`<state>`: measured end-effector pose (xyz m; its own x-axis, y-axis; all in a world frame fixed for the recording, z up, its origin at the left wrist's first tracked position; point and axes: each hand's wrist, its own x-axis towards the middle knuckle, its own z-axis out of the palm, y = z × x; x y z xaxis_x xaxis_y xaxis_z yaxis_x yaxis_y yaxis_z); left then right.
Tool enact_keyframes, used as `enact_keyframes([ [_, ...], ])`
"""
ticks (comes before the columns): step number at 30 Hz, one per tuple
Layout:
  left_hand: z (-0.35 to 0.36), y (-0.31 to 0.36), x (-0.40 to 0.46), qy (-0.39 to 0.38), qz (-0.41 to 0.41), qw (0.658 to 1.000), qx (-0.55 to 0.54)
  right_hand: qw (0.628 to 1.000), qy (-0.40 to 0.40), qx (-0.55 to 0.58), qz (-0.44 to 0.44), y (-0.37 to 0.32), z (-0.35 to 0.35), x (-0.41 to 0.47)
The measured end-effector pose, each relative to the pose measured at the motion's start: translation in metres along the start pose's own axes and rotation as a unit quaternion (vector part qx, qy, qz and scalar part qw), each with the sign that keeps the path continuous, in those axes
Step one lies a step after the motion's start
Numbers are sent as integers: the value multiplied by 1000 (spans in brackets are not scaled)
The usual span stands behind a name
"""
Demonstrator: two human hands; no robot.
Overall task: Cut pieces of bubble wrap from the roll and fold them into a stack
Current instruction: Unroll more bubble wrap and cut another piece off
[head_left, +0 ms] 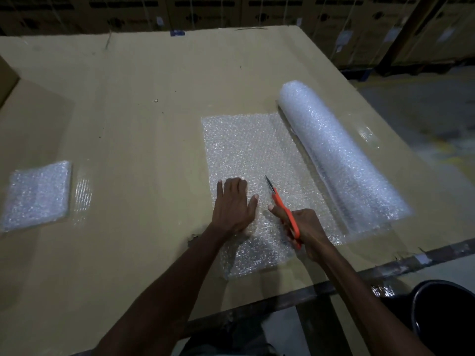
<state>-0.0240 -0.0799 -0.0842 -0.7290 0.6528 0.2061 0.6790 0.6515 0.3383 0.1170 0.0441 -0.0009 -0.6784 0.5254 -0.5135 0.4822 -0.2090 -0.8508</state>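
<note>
A roll of bubble wrap (339, 152) lies on the right of the cardboard-covered table (133, 119), with a flat sheet (246, 150) unrolled from it toward the left. My left hand (234, 205) presses flat on the near part of the sheet, fingers straight. My right hand (305, 231) grips orange-handled scissors (281, 204), whose blades point away from me over the sheet, just right of my left hand. A stack of folded bubble wrap pieces (38, 195) sits at the table's left side.
A dark bin (444, 319) stands below the table's near right corner. Stacked cardboard boxes (231, 9) line the back wall. A box corner (7, 78) juts in at the far left. The table's near edge (282, 299) runs diagonally under my forearms.
</note>
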Motion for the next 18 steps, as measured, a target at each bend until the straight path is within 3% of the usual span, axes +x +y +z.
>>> enact_keyframes([
  [2, -3, -10, 21, 15, 9, 1000, -3, 1000, 1, 14, 4, 1, 2, -3],
  [7, 2, -33, 55, -100, -4, 995, 18, 1000, 16, 6, -1, 0, 2, 1],
  [18, 1, -34, 51, -97, -15, 995, 33, 1000, -5, 29, -1, 8, 2, 15],
])
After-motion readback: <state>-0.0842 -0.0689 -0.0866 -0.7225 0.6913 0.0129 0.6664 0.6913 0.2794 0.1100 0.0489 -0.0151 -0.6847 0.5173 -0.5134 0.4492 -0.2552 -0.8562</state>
